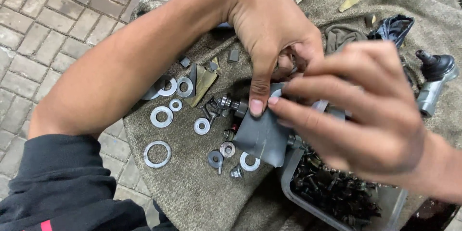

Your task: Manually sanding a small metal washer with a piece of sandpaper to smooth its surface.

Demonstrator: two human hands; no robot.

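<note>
Here, a grey rubber piece point(262, 137) lies over the grey tray point(288, 183) rim on the cloth-covered bench | left hand point(269, 28) pinches it by thumb | right hand point(365, 110) grips its edge | washers point(161, 116) nearby | next: firm, steady two-handed hold.

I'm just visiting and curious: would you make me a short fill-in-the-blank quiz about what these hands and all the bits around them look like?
1. Both hands, the left hand and the right hand, touch a flat dark grey piece of ____.
2. The flat metal rings on the cloth are ____.
3. The grey tray at lower right holds a heap of dark small ____ parts.
4. The ground beside the cloth is paved with ____.

Missing words: rubber; washers; metal; bricks
</note>
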